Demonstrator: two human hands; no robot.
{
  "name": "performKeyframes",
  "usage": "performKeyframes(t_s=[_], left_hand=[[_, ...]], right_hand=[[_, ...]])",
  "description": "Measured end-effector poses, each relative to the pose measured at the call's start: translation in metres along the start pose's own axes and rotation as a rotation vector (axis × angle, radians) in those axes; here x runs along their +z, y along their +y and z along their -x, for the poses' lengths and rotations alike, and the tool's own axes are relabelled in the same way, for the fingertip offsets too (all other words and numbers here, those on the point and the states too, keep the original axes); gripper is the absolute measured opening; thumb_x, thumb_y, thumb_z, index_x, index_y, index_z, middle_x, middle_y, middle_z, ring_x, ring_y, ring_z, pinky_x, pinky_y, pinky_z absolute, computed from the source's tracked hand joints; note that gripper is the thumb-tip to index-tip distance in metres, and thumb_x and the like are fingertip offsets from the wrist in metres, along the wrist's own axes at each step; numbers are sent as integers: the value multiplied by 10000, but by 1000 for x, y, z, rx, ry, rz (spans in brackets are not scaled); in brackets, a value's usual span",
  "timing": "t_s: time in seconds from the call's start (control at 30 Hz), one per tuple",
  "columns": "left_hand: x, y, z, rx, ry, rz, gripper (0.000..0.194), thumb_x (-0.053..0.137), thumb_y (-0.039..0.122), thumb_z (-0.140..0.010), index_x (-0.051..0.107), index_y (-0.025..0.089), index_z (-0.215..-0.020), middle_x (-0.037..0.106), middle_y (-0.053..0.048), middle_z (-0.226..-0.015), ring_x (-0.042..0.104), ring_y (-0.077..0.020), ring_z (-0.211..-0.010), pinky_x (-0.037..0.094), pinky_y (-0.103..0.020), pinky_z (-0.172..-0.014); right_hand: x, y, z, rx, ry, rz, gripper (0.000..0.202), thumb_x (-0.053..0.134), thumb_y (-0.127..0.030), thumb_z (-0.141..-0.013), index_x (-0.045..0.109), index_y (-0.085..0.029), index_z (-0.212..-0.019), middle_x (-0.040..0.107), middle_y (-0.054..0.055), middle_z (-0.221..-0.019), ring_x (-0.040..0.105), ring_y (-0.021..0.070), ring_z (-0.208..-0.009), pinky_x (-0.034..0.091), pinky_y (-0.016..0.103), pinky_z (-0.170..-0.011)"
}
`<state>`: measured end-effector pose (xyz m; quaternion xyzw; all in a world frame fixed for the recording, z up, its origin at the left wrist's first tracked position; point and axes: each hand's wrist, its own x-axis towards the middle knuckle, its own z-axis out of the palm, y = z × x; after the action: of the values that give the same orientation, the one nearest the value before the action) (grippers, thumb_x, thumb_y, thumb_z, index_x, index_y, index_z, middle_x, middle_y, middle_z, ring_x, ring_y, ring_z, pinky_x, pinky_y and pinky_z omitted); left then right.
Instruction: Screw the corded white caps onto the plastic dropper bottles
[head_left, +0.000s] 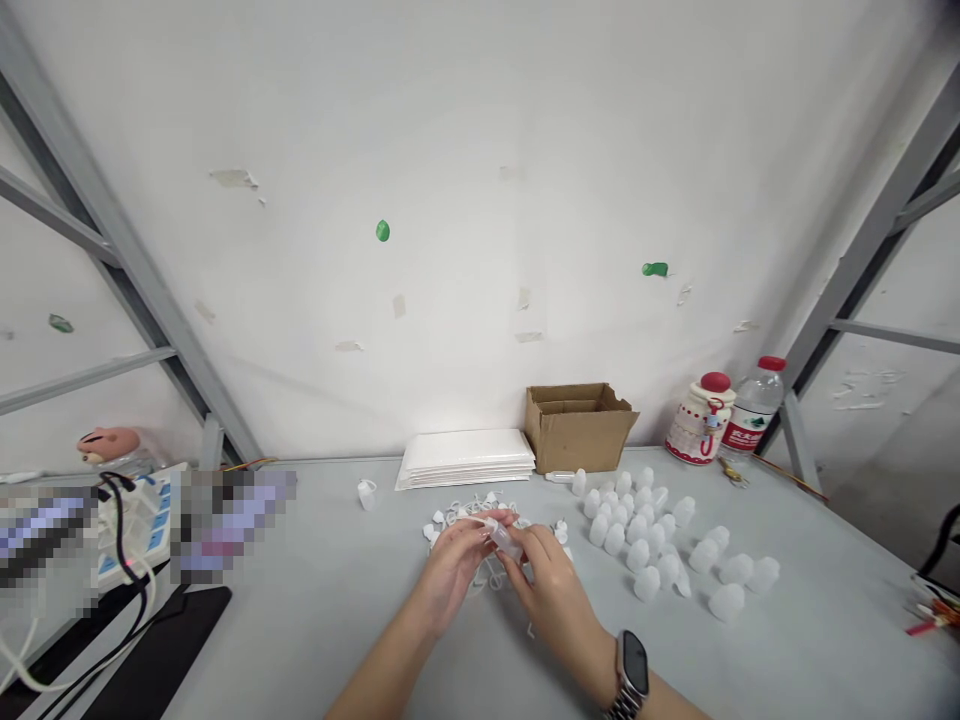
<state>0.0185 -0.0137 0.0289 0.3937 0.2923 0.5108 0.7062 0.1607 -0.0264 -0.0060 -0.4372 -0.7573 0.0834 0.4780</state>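
In the head view, my left hand [452, 562] and my right hand [550, 578] meet low in the middle, both closed around one small item. My right fingers grip a frosted white plastic shell [507, 542]. At its left end, my left fingers pinch a small white cap with a cord [489, 524]; whether cap and shell are joined, I cannot tell. Behind and beneath the hands lies a pile of white corded caps [450, 514]. Several similar frosted shells [638, 555] are spread on the table to the right. One shell with a looped top [366, 494] stands alone at the left.
White flat sheets or envelopes [465, 458] are stacked by the wall, beside an open cardboard box [581, 440]. A decorated jar [699, 420] and a red-capped water bottle [754, 408] stand back right. A power strip with cables [154, 525] lies at the left of the grey table [300, 600].
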Motion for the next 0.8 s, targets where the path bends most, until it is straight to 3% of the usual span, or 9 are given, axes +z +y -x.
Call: performKeyframes(t_s=[0.17, 0.27, 0.37, 0.5, 0.8], left_hand=[[0, 1, 1, -27, 19, -4, 212, 603, 215, -726, 707, 139, -894, 678, -108, -1049, 566, -261, -1024, 379, -348, -904], [-1, 2, 0, -58, 16, 53, 246, 609, 207, -706, 701, 128, -920, 686, -114, -1019, 562, -268, -1034, 387, -345, -882], [-4, 1, -2, -77, -31, 127, 287, 573, 194, -718, 684, 119, -972, 682, -123, -1021, 567, -270, -1018, 424, -329, -781], [-8, -2, -3, -110, -63, 188, 311, 524, 203, -744, 667, 112, -1003, 675, -133, -1036, 576, -273, -988, 441, -316, -672], [-7, 0, 0, -101, -47, 146, 296, 561, 225, -743, 669, 119, -998, 680, -127, -1028, 583, -256, -994, 449, -329, -782]], right_hand=[[-2, -10, -5, 284, -82, -251, 142, 558, -302, -815, 635, -195, -869, 631, 48, -766, 554, 191, -696, 457, 322, -663], [-3, -14, -12, 520, -144, -504, 240, 636, -406, -736, 664, -174, -791, 634, 15, -671, 536, 166, -616, 432, 282, -598], [-5, -15, -19, 651, -182, -737, 340, 697, -476, -641, 682, -154, -749, 593, -16, -554, 521, 148, -545, 413, 269, -560], [-7, -16, -21, 701, -223, -945, 333, 744, -447, -598, 700, -145, -731, 587, -17, -545, 515, 131, -535, 404, 266, -584], [-11, -12, -20, 732, -370, -1354, 254, 740, -373, -657, 670, -130, -634, 576, 16, -633, 476, 100, -563, 378, 238, -592]])
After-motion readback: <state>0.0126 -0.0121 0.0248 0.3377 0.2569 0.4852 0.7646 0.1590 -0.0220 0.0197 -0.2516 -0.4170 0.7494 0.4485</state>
